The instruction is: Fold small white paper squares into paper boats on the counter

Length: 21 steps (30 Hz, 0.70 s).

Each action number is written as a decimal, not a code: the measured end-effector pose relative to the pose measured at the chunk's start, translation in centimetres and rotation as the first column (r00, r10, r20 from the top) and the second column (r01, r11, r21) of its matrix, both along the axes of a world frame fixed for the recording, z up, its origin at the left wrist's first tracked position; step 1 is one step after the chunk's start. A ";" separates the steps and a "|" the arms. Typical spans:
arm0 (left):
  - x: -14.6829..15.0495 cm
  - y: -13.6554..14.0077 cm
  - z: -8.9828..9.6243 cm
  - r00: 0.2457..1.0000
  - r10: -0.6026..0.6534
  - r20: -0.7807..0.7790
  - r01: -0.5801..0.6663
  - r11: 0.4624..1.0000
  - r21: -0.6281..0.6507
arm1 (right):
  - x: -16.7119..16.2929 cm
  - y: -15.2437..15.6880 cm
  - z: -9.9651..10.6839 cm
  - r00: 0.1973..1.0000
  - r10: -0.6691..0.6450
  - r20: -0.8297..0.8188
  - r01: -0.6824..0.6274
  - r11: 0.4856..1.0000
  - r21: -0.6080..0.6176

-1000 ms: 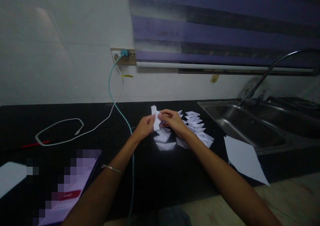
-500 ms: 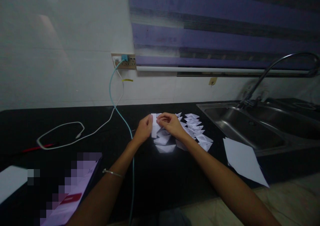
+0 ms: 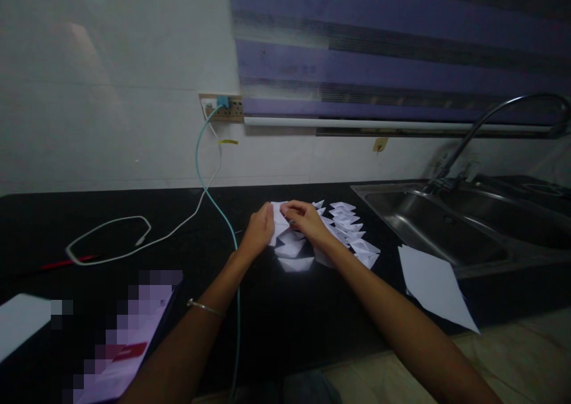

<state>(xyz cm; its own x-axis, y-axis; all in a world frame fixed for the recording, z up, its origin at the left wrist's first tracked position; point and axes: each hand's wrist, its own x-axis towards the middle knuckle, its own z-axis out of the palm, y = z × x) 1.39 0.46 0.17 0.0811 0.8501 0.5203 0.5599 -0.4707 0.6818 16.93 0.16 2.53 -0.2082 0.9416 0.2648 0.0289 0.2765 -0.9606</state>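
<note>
A small folded piece of white paper (image 3: 277, 221) is held up above the counter between my two hands. My left hand (image 3: 261, 228) grips its left edge, thumb and fingers closed on it. With thumb and fingertips pinched, my right hand (image 3: 304, 221) holds its upper right part. Just behind and below are several white folded paper boats (image 3: 295, 265), laid in overlapping rows. More paper boats (image 3: 345, 219) stand to the right of my right hand. My right hand and forearm hide part of the rows.
White paper sheets (image 3: 435, 279) lie at right, beside the steel double sink (image 3: 446, 225) with its tall faucet (image 3: 464, 136). A teal cable (image 3: 237, 309) crosses the black counter left of my hands. A white cable (image 3: 111, 261) and a lit screen (image 3: 129, 350) are farther left.
The paper in my hands shows a wider face than before, its narrow strip no longer standing out. Both hands stay in nearly the same place, with slight finger movement.
</note>
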 end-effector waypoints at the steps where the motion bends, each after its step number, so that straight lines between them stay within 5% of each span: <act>1: 0.1 0.0 -0.1 0.999 -0.013 0.029 0.013 1.000 -0.014 | 0.0 0.0 0.0 1.000 0.006 0.000 -0.006 1.000 0.004; 8: 0.8 -0.9 -0.3 0.975 -0.086 0.204 0.111 0.987 -0.118 | -0.2 0.5 -0.7 0.999 0.033 0.002 -0.033 0.995 0.094; 15: 0.7 -1.2 0.0 0.998 -0.020 0.055 0.025 0.996 -0.090 | 0.0 0.9 -1.0 0.999 -0.029 -0.036 0.030 0.999 0.025; 21: 0.4 -0.9 -0.2 0.965 0.074 -0.250 -0.083 0.996 -0.026 | -0.3 0.3 -0.5 0.996 -0.034 -0.082 0.029 0.998 -0.058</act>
<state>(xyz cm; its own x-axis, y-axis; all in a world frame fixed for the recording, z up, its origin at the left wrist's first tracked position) 1.83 -0.45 -0.05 0.1367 0.8765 0.4615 0.7482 -0.3967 0.5318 16.66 0.50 2.06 -0.1579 0.9613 0.2257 -0.0435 0.2216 -0.9742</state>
